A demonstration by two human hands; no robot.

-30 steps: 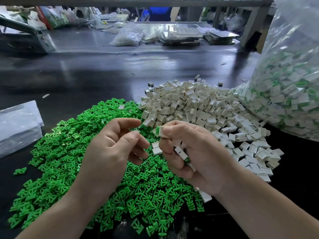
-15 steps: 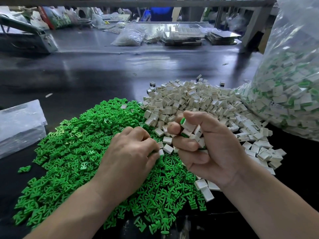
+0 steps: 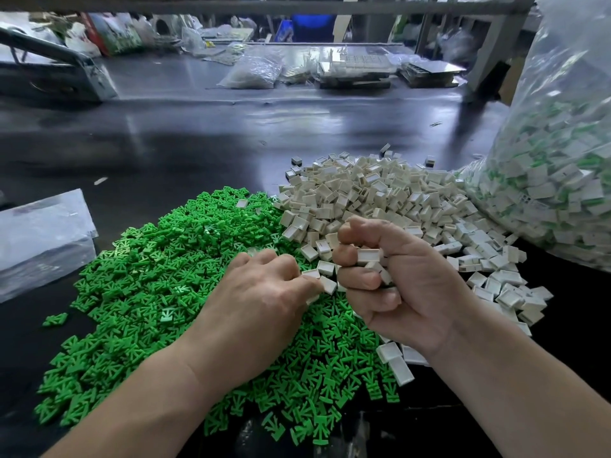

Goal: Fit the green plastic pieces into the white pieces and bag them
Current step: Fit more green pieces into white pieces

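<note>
Two loose heaps, each too many to count, lie touching on the dark table [image 3: 198,143]: green pieces [image 3: 158,279] at left, white pieces [image 3: 380,196] at right. One tall clear bag [image 3: 562,160] at far right holds fitted white-and-green pieces. Her or his right hand [image 3: 406,285] clutches a fistful of white pieces. The left hand [image 3: 261,299] rests curled, palm down, on the green heap, and its grasp is hidden.

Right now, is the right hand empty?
No: the right hand is curled into a fist round several white pieces, which show in the gaps of the fist.
</note>
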